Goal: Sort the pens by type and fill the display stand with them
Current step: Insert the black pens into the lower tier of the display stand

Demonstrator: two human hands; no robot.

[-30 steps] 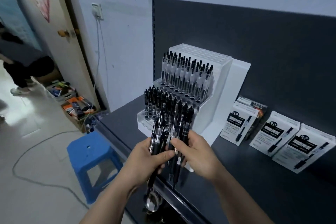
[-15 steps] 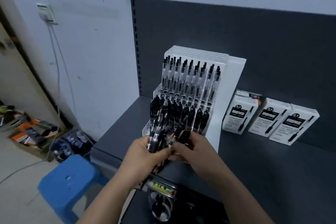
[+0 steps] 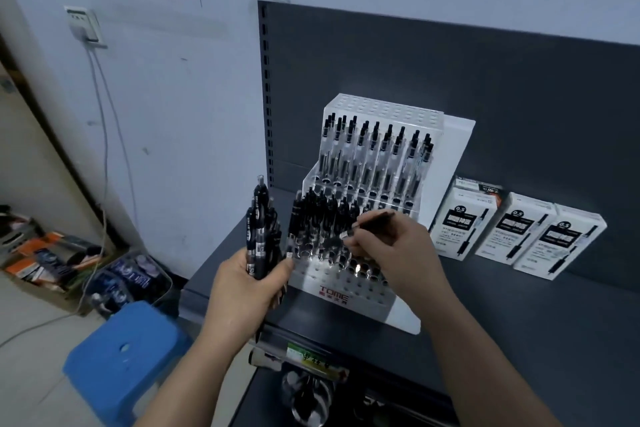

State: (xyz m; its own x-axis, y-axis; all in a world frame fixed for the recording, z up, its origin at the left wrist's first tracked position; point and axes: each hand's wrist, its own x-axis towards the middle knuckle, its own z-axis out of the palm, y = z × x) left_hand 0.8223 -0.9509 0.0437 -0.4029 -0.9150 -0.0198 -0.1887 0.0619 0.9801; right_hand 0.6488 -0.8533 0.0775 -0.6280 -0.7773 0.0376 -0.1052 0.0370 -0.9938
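A white tiered display stand [image 3: 349,295] sits on the dark shelf [image 3: 519,340]. Its upper tier holds clear pens with black caps [image 3: 374,156]; the lower tier is partly filled with black pens [image 3: 322,215], and several front holes are bare. My left hand [image 3: 242,288] is shut on a bundle of black pens [image 3: 259,229], held upright just left of the stand. My right hand [image 3: 391,250] pinches a single black pen [image 3: 372,221], tilted nearly flat, its tip over the stand's lower tier.
Three white pen boxes [image 3: 516,236] lean against the dark back panel to the right of the stand. A blue stool [image 3: 128,360] stands on the floor at lower left, with cartons of goods [image 3: 52,260] and cables behind it. A price tag [image 3: 304,355] sits on the shelf's front edge.
My hands have come apart: the left now holds the bundle alone, off to the left, while the right has drawn one pen out and carried it over the stand. The view has swung slightly.
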